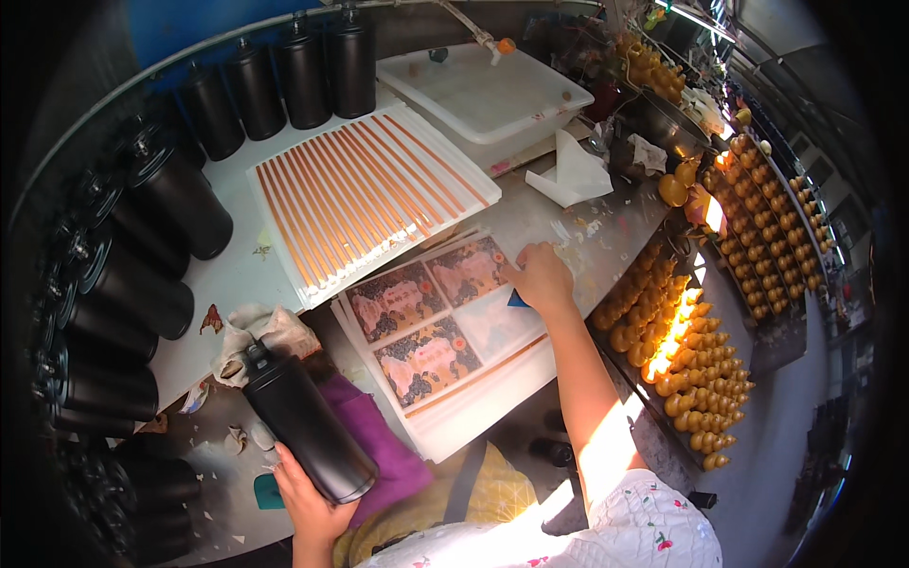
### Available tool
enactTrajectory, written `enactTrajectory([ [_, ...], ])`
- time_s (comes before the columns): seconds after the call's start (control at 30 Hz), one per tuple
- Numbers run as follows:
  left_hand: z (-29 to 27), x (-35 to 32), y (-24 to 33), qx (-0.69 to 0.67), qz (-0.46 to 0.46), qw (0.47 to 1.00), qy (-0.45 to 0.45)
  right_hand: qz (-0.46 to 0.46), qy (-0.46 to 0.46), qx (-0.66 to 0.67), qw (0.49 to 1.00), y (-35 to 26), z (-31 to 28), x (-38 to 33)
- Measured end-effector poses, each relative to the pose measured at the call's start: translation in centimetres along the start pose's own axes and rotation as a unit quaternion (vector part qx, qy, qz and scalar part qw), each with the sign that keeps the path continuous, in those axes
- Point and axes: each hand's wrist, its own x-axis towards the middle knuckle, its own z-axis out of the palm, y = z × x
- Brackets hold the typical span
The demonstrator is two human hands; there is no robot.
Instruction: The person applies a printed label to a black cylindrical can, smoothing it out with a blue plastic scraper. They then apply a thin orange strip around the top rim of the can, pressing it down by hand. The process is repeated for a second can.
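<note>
My left hand (317, 506) is closed round the lower part of a black cylindrical bottle (308, 426), which lies tilted with its narrow neck pointing up and left. My right hand (543, 276) has its fingers bent, pinching at the right edge of a printed decal (467, 272) with a pink and dark pattern. Two more decals, an upper left one (395, 301) and a lower left one (429, 362), lie on the same white sheet (445, 431). The lower right quarter of it is pale. A small blue piece (517, 300) shows beside my right wrist, partly hidden.
Black bottles (180, 194) crowd the left and back. A sheet with orange-brown strips (360, 189) lies beyond the decals, before a white lidded tub (488, 90). Crumpled cloth (275, 333), a purple cloth (379, 445) and a teal piece (269, 491) surround the bottle. Golden gourd-shaped pieces (696, 379) stand right.
</note>
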Motion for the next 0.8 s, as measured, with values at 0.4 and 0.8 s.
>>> enactTrajectory([
  [0.4, 0.1, 0.0, 0.0, -0.003, 0.004, 1.000, -0.001, 0.087, -0.041, 0.010, 0.995, -0.3, 0.7, 0.9],
  [0.8, -0.6, -0.2, -0.8, 0.005, 0.003, 0.999, -0.046, -0.168, 0.251, -0.083, 0.950, -1.3, 1.8, -1.1],
])
